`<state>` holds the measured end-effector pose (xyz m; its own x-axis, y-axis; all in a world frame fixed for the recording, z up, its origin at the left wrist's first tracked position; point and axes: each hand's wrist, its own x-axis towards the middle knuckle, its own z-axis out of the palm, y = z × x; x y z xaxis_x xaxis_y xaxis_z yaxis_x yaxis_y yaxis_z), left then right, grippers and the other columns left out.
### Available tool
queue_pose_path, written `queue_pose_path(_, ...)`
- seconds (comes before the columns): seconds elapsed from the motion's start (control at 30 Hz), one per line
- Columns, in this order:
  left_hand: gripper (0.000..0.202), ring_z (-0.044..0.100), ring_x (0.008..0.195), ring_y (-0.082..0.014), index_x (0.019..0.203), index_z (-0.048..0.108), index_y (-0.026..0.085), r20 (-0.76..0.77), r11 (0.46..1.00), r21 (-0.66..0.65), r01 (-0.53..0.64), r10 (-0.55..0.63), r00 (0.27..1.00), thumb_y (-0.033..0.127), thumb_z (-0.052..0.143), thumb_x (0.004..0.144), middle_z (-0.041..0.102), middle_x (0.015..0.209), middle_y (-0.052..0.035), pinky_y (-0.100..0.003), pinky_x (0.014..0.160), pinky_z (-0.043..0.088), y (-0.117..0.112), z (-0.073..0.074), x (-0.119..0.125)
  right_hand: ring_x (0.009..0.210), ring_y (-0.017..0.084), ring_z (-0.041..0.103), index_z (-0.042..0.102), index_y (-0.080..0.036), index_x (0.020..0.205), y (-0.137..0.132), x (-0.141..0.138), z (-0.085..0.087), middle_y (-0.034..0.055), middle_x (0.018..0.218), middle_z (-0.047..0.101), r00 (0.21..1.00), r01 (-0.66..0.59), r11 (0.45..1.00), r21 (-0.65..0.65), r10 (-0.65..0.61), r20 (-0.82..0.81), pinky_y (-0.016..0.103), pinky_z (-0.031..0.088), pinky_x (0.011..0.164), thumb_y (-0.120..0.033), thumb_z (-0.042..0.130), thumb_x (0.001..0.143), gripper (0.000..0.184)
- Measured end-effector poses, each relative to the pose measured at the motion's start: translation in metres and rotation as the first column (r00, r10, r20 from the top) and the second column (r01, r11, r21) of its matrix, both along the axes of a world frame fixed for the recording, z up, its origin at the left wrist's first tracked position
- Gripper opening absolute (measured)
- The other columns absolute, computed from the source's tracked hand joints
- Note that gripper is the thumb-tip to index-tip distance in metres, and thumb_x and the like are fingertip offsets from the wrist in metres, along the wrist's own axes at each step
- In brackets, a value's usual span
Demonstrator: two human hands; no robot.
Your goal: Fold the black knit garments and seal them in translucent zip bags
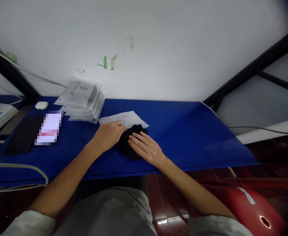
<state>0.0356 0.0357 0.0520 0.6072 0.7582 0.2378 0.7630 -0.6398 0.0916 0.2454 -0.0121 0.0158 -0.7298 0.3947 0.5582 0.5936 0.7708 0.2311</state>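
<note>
My left hand point(112, 132) is closed, its thumb and fingers pinching the near edge of a frosted plastic bag point(130, 117) with faint grey print. The bag lies on the blue table just beyond both hands. Against its near side rests a bundle of folded black cloth point(132, 154). My right hand point(147, 149) lies over this cloth with its fingers stretched across the top and its thumb hidden, apparently gripping it. Whether any cloth is inside the bag cannot be made out.
A stack of similar frosted bags point(82, 100) stands at the back left. Left of it are a white earphone case point(41, 105), a dark phone point(23, 134) and a lit, blurred screen point(49, 127). A white cable point(39, 167) loops over the front left edge. A red stool point(252, 209) stands below right.
</note>
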Motion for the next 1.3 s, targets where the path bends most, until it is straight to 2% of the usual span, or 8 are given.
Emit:
queue_pose_path(0.1, 0.026, 0.061, 0.071, -0.0161, 0.087, 0.068, 0.017, 0.041, 1.000, -0.013, -0.010, 0.010, 0.999, 0.018, 0.043, 0.094, 0.064, 0.081, -0.0042, -0.027, 0.059, 0.041, 0.002, -0.003, 0.000, 0.123, 0.021, 0.055, 0.063, -0.015, 0.118, 0.006, 0.000, -0.004, 0.0089, 0.122, 0.067, 0.999, -0.052, 0.996, -0.066, 0.052, 0.006, 0.043, 0.046, 0.106, -0.005, 0.049, 0.091, 0.032)
queue_pose_path(0.3, 0.025, 0.064, 0.078, -0.0179, 0.090, 0.068, 0.015, 0.097, 0.998, -0.034, -0.058, 0.061, 0.993, 0.018, 0.044, 0.094, 0.067, 0.089, -0.0058, -0.028, 0.064, 0.044, 0.006, -0.009, 0.003, 0.114, 0.021, 0.062, 0.065, -0.013, 0.112, 0.012, -0.006, -0.006, 0.0073, 0.116, 0.070, 0.993, -0.088, 0.995, 0.045, 0.084, 0.080, 0.040, 0.049, 0.103, -0.007, 0.047, 0.093, 0.027)
queue_pose_path(0.47, 0.025, 0.064, 0.074, -0.0189, 0.092, 0.067, 0.016, 0.014, 0.998, -0.030, -0.060, 0.060, 0.998, 0.018, 0.043, 0.095, 0.067, 0.086, -0.0058, -0.029, 0.062, 0.045, 0.004, -0.008, 0.004, 0.114, 0.020, 0.062, 0.065, -0.013, 0.112, 0.016, -0.009, -0.009, 0.0065, 0.117, 0.069, 0.993, -0.083, 0.994, 0.068, 0.076, 0.095, 0.039, 0.049, 0.102, -0.009, 0.046, 0.094, 0.027)
queue_pose_path(0.63, 0.025, 0.064, 0.076, -0.0188, 0.096, 0.066, 0.015, -0.026, 0.999, -0.048, -0.008, 0.006, 1.000, 0.013, 0.041, 0.093, 0.067, 0.088, -0.0067, -0.028, 0.064, 0.046, 0.003, -0.007, 0.005, 0.122, 0.021, 0.056, 0.062, -0.016, 0.119, 0.024, -0.010, -0.013, 0.0089, 0.121, 0.067, 0.996, -0.005, 0.996, -0.084, 0.012, 0.086, 0.042, 0.048, 0.103, -0.008, 0.041, 0.095, 0.033)
queue_pose_path(0.73, 0.025, 0.064, 0.080, -0.0186, 0.097, 0.065, 0.015, -0.017, 0.997, -0.081, 0.021, -0.022, 1.000, 0.013, 0.040, 0.094, 0.066, 0.089, -0.0069, -0.028, 0.067, 0.048, 0.004, -0.011, 0.007, 0.114, 0.023, 0.061, 0.063, -0.012, 0.118, 0.031, -0.016, -0.016, 0.0128, 0.116, 0.069, 0.996, 0.037, 0.989, -0.143, -0.024, 0.091, 0.041, 0.052, 0.097, -0.009, 0.038, 0.096, 0.033)
queue_pose_path(0.87, 0.024, 0.064, 0.080, -0.0187, 0.100, 0.064, 0.015, -0.023, 0.995, -0.077, -0.063, 0.061, 0.998, 0.014, 0.041, 0.094, 0.064, 0.090, -0.0071, -0.028, 0.067, 0.048, 0.004, -0.021, 0.007, 0.108, 0.023, 0.062, 0.061, -0.009, 0.119, 0.037, -0.023, -0.018, 0.0147, 0.116, 0.067, 0.990, 0.120, 0.964, -0.238, -0.100, 0.097, 0.039, 0.053, 0.093, -0.010, 0.039, 0.095, 0.032)
queue_pose_path(1.03, 0.023, 0.062, 0.086, -0.0198, 0.096, 0.064, 0.014, -0.024, 0.991, 0.011, -0.136, 0.136, 0.990, 0.010, 0.042, 0.091, 0.063, 0.088, -0.0080, -0.030, 0.074, 0.049, 0.006, -0.031, -0.003, 0.109, 0.022, 0.061, 0.058, -0.012, 0.121, 0.042, -0.028, -0.017, 0.0130, 0.118, 0.066, 0.983, 0.183, 0.920, -0.346, -0.161, 0.091, 0.038, 0.053, 0.092, -0.004, 0.040, 0.090, 0.037)
queue_pose_path(1.3, 0.021, 0.060, 0.084, -0.0212, 0.082, 0.062, 0.013, -0.064, 0.976, 0.080, -0.202, 0.207, 0.976, 0.008, 0.043, 0.088, 0.062, 0.085, -0.0088, -0.033, 0.073, 0.048, 0.003, -0.037, -0.009, 0.115, 0.023, 0.058, 0.050, -0.015, 0.131, 0.044, -0.038, -0.020, 0.0133, 0.128, 0.060, 0.928, 0.345, 0.835, -0.428, -0.372, 0.023, 0.032, 0.057, 0.080, 0.005, 0.043, 0.075, 0.059)
